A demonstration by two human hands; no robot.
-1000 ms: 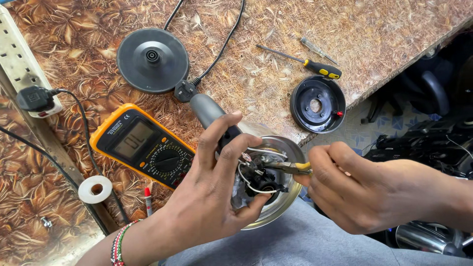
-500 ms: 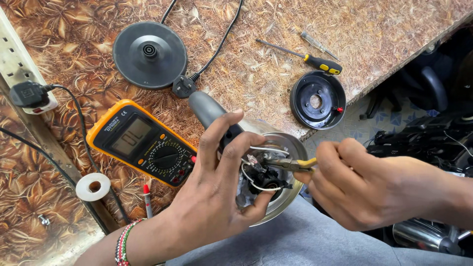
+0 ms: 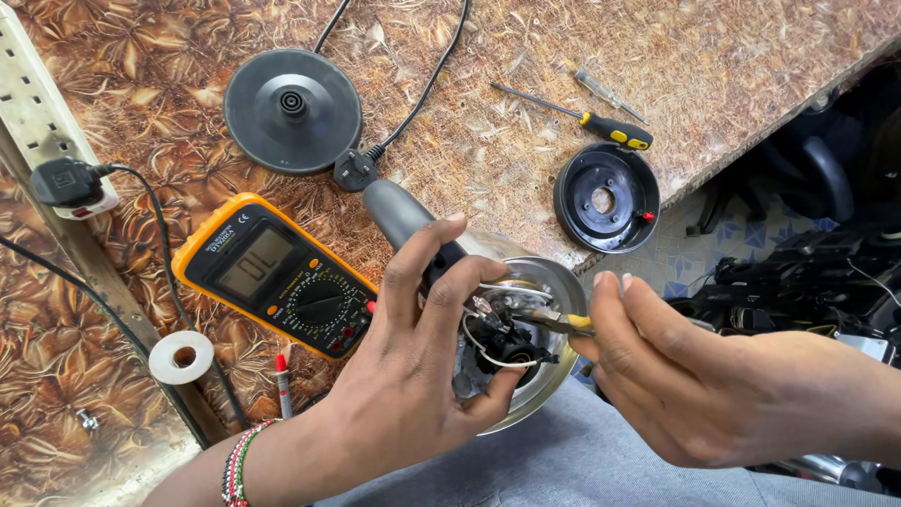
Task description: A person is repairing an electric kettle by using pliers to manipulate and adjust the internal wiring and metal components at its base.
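kettle (image 3: 526,282) underside gripped by left hand (image 3: 413,376); right hand (image 3: 713,385) holds pliers (image 3: 554,322).

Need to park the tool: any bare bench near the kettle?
Bare bench beyond the screwdriver, toward the far right edge. A smaller patch lies between plug and black cover. Crowded on the left: multimeter, tape roll, round base. Left hand and right hand surround the kettle.

Bright, even daylight falls on the table (image 3: 526,160); shadows beside the multimeter (image 3: 272,277) are soft and short. Mild glare sits on the kettle's (image 3: 540,282) steel rim. Right of the table, the clutter lies dim. Focus is sharp throughout.
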